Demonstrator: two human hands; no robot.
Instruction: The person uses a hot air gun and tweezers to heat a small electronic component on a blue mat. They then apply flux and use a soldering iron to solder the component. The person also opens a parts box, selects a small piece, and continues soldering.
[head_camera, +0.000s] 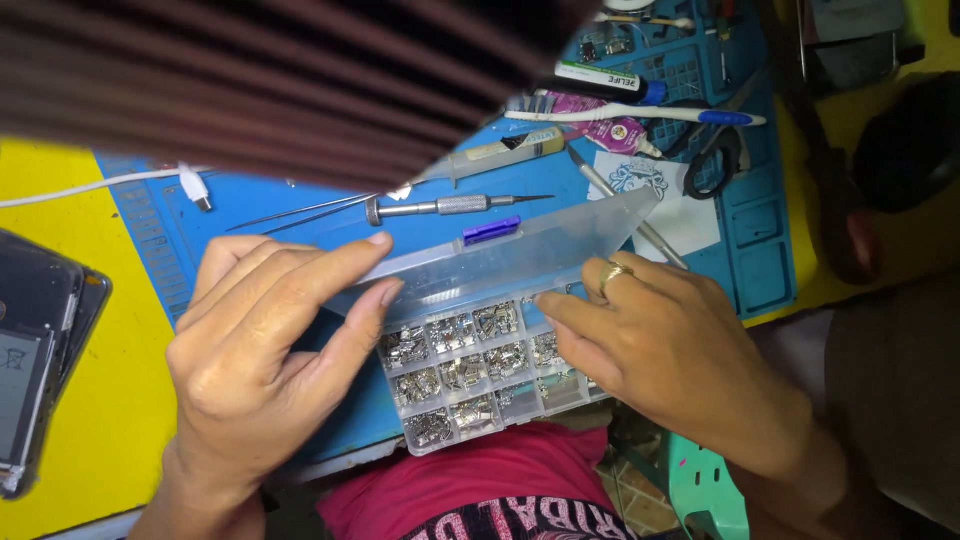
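A clear plastic compartment box (470, 385) full of small metal connector parts lies at the near edge of a blue work mat (300, 240). Its hinged lid (520, 255), with a purple latch (491, 231), stands half raised. My left hand (265, 350) holds the lid's left edge between thumb and fingers. My right hand (665, 345), with a ring on one finger, rests on the box's right side, its fingertips over the compartments beneath the lid.
A precision screwdriver (450, 205), tweezers (300, 212), a syringe tube (495, 155), a toothbrush (640, 114) and scissors (715, 160) lie on the mat behind the box. Dismantled phones (40, 350) sit on the yellow table at left. A white cable (190, 183) crosses the far left.
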